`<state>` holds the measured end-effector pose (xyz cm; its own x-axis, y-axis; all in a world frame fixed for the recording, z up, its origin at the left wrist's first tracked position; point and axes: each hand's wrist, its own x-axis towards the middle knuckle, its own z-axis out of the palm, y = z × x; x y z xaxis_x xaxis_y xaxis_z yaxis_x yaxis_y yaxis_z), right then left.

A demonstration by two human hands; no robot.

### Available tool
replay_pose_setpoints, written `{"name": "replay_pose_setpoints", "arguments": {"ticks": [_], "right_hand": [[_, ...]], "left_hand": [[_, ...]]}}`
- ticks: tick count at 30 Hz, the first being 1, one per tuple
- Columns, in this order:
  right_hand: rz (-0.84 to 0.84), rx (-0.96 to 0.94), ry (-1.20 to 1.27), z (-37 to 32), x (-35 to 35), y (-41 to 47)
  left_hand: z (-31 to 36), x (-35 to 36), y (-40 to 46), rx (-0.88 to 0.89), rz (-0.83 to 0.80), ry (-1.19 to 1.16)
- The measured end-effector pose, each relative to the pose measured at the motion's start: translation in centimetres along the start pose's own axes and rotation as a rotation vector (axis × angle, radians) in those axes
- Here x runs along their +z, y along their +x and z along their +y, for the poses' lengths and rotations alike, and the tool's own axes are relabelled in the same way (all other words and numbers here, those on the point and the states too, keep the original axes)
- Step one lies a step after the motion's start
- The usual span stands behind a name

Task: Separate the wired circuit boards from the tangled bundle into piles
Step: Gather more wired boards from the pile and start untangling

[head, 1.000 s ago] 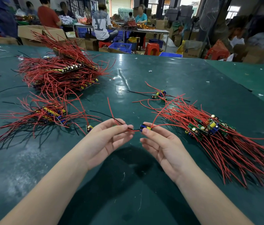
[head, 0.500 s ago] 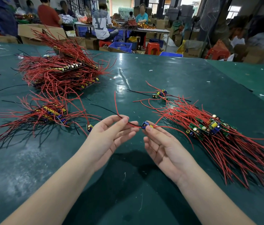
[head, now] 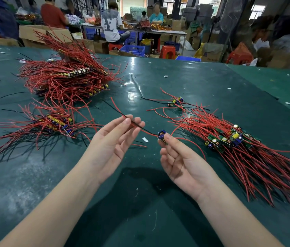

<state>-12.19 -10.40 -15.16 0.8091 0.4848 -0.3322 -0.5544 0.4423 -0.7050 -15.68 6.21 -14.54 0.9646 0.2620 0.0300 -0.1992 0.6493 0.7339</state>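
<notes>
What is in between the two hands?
In the head view, a thin black wire stretches from the left hand to the small circuit board the right hand pinches, above the green table.

Green-topped worktable [head: 158, 220], cardboard boxes [head: 33, 32] behind, red plastic stools [head: 169, 51], blue crates [head: 133, 49] — bright windows [head: 257, 12], seated workers [head: 111, 27].

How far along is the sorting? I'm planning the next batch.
Done: two sorted piles, the large far pile and the smaller near pile. In hand: one circuit board pinched by the right hand, its wires between the left hand fingers. Left: the tangled bundle.
</notes>
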Motion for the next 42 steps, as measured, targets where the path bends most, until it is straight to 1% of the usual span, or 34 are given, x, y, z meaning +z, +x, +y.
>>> {"name": "replay_pose_setpoints", "arguments": {"ticks": [6, 12, 15, 18, 20, 23, 28, 30, 33, 36, 40, 42], "right_hand": [[-0.007, 0.066, -0.006, -0.1, 0.2, -0.2], [-0.020, 0.074, -0.020, 0.1, 0.2, -0.2], [-0.015, 0.075, -0.024, 0.2, 0.2, -0.1], [-0.033, 0.093, -0.051, 0.4, 0.2, -0.2], [-0.049, 0.103, -0.084, 0.6, 0.3, -0.2], [-0.053, 0.097, -0.115, 0.8, 0.2, -0.1], [-0.047, 0.074, -0.125, 0.6, 0.0, -0.1], [-0.051, 0.078, -0.134, 0.6, 0.0, -0.1], [-0.058, 0.080, -0.153, 0.6, -0.1, 0.0], [-0.073, 0.074, -0.181, 0.7, -0.1, 0.1], [-0.091, 0.063, -0.215, 1.0, -0.1, 0.2], [-0.094, 0.054, -0.235, 1.0, -0.2, 0.2]], "left_hand": [[-0.2, 0.0, 0.1, 0.033, 0.053, 0.007], [-0.3, -0.4, 0.2, 0.176, 0.126, 0.119], [-0.6, -0.6, 0.1, 0.307, 0.145, 0.251], [-0.8, -0.9, 0.0, 0.468, 0.190, 0.467], [-0.9, -1.1, 0.0, 0.514, 0.221, 0.560], [-1.0, -1.1, 0.2, 0.482, 0.222, 0.557], [-0.9, -0.8, 0.5, 0.358, 0.180, 0.378], [-0.8, -0.7, 0.4, 0.350, 0.161, 0.324], [-0.6, -0.6, 0.2, 0.339, 0.138, 0.302], [-0.6, -0.6, 0.1, 0.352, 0.171, 0.364], [-1.0, -1.0, 0.0, 0.463, 0.202, 0.591], [-0.9, -1.1, 0.1, 0.468, 0.191, 0.663]]}}
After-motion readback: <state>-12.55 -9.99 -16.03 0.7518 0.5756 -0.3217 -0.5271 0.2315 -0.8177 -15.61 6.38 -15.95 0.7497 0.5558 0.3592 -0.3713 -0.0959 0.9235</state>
